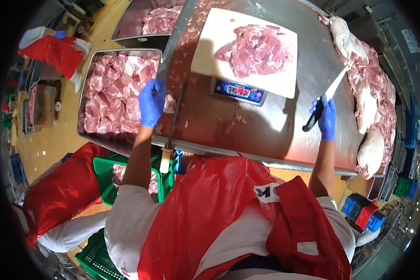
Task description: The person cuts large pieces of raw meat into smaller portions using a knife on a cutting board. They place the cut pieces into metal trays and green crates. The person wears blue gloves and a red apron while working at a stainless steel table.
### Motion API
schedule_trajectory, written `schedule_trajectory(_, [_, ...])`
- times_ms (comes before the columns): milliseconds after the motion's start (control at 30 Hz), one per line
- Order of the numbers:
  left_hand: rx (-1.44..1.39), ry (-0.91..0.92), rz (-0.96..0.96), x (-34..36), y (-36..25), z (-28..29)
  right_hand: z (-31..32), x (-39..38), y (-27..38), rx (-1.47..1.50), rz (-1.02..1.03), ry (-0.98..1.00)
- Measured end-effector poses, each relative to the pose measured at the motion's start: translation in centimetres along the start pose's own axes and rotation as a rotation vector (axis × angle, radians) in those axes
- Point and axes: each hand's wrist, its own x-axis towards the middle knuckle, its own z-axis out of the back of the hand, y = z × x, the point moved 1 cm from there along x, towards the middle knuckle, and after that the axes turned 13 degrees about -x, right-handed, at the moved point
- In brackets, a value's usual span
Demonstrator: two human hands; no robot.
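My right hand (327,117) clamped on knife (325,99) over steel table (266,135); my left hand (151,102) fingers together, resting at meat tray (86,79); wooden floor (56,140) beside

The single head-worn fisheye view looked steeply down from just above the person's chest, facing toward twelve o'clock across the shiny steel table (266,126). It sat close: the red plastic apron (210,210) filled six o'clock. Straight table edges bowed near the dark rim. The wooden floor (46,135) showed at nine o'clock.
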Motion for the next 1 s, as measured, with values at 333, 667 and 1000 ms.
schedule_trajectory(333, [0.411, 0.289, -0.328, 7.8, -13.5, -20.0, -4.9, -6.1, 0.6, 0.035, -0.001, -0.095])
schedule_trajectory(667, [0.020, 0.433, -0.219, 18.0, -12.0, -22.7, -3.1, -9.6, -2.1, 0.115, -0.049, -0.077])
schedule_trajectory(1000, [0.166, 0.421, -0.171, 15.3, -14.6, -20.1, -10.6, -5.5, 1.2, -0.073, -0.022, 0.259])
